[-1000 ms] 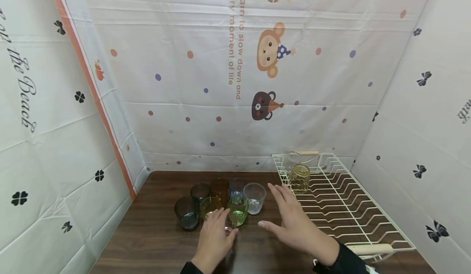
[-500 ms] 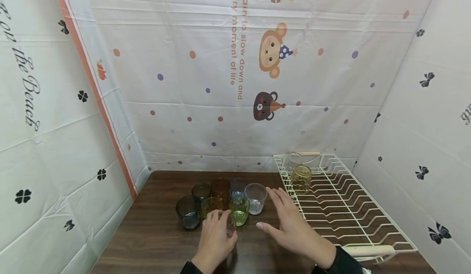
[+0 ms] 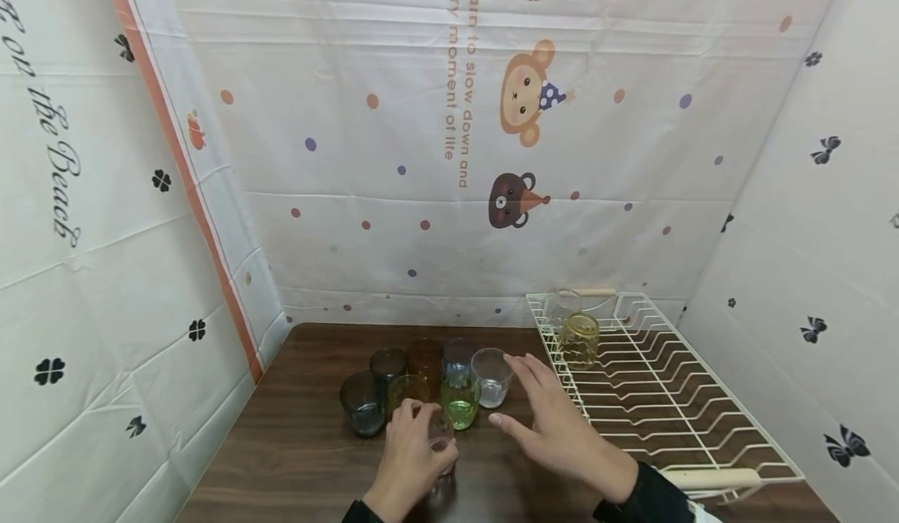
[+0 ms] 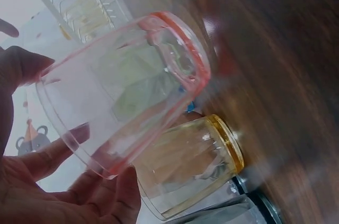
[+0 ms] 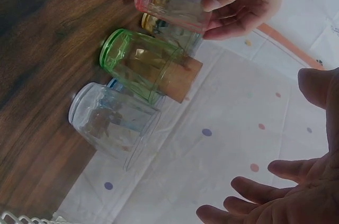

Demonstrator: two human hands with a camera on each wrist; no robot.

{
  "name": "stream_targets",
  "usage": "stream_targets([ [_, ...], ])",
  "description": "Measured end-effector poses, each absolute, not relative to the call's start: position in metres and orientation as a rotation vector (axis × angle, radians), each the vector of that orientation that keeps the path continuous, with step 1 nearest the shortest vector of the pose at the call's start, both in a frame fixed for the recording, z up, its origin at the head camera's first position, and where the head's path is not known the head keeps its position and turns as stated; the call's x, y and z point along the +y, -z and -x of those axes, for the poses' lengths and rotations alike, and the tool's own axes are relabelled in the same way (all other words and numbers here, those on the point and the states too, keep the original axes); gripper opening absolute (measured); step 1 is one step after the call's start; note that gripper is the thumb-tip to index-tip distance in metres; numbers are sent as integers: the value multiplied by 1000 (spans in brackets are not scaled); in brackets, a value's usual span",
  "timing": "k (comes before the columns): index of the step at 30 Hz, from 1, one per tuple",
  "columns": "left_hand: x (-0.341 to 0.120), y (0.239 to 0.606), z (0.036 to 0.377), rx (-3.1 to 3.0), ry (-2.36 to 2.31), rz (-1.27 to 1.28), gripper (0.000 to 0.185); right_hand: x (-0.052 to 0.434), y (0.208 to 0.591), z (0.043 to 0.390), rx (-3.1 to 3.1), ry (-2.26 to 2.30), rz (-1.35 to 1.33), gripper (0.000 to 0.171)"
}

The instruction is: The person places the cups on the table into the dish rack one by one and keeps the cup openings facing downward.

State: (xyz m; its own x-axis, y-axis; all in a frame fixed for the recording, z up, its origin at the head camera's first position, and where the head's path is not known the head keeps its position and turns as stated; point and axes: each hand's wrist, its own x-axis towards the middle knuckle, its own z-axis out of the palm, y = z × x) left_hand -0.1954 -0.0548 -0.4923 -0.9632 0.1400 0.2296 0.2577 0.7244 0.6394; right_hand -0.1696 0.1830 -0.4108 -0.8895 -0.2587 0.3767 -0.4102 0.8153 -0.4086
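1. My left hand, at the near side, pinches the pink glass close to its rim, thumb on one side and fingertips on the other, parted just the glass's width. It is mouth up over the near part of the table; I cannot tell whether its base is touching.
2. It looks see-through and empty, the walls faintly pink, the colour deepening to coral in the thick base, with bright glints there.
3. Holding smooth glass so high, I judge it could slip or swing if my thumb eases.
4. My right hand holds nothing, fingers extended and thumb well apart from them. A careless leftward sweep could tip the clear glass, just beyond its fingertips.
5. Just beyond the pink one stand the green glass and, to its left, the amber glass. My left fingertips come very near the amber rim, so a sideways nudge could clink or chip it.
6. Farther left is a grey glass; behind are a dark glass, a brown glass and a blue glass. Packed so close, one knock could pass along.
7. Along the right, the rack bears a yellow glass towards its far end.
8. Farthest hangs the printed cloth.
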Motion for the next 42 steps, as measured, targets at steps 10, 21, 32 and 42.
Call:
stream_targets([
  [10,-60,492,198,-2709,1234,281,47,177,409,179,-2642,-679,-541,83],
  [21,-61,494,201,-2542,1654,304,39,183,395,187,-2601,-748,-542,74],
  [32,-59,488,208,-2114,2520,153,42,184,384,187,-2525,-772,-627,69],
  [42,-51,496,208,-1630,3097,169,51,183,382,183,-2491,-759,-727,71],
])
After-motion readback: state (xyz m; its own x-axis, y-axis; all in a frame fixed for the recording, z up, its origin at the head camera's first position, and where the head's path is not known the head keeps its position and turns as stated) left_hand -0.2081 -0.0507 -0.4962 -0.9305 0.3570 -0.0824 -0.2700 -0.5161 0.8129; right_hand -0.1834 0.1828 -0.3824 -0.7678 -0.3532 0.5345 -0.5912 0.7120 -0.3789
